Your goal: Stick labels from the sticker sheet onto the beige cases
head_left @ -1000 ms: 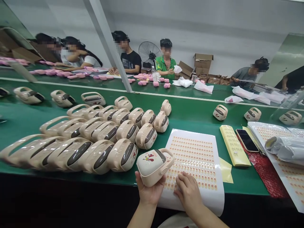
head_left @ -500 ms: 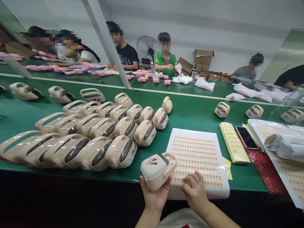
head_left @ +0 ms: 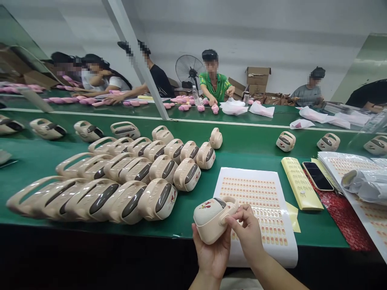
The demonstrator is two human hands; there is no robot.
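My left hand [head_left: 213, 253] is closed around the underside of a small beige portable speaker [head_left: 210, 221]. Its mesh face carries a red print and is tilted up toward me; the loop handle points right. At the handle's side joint, the thumb and fingers of my right hand [head_left: 248, 231] are pinched together and touch the speaker. Whatever lies between those fingertips is hidden. Beneath both hands is a white sheet of small oval stickers [head_left: 256, 181], its near edge curling over the table edge.
Several rows of matching speakers [head_left: 157, 199] fill the left side of the green table [head_left: 187, 205]. To the right lie a yellow sticker pad [head_left: 299, 185], a phone [head_left: 318, 176], red bubble wrap [head_left: 341, 217] and more sheets [head_left: 371, 229]. Co-workers sit beyond, one in a green shirt [head_left: 222, 86].
My right hand has left the sticker sheet and come up to the speaker's handle joint. My left hand has moved slightly right with the speaker. Across the table, the green-shirted co-worker reaches toward a pink item.
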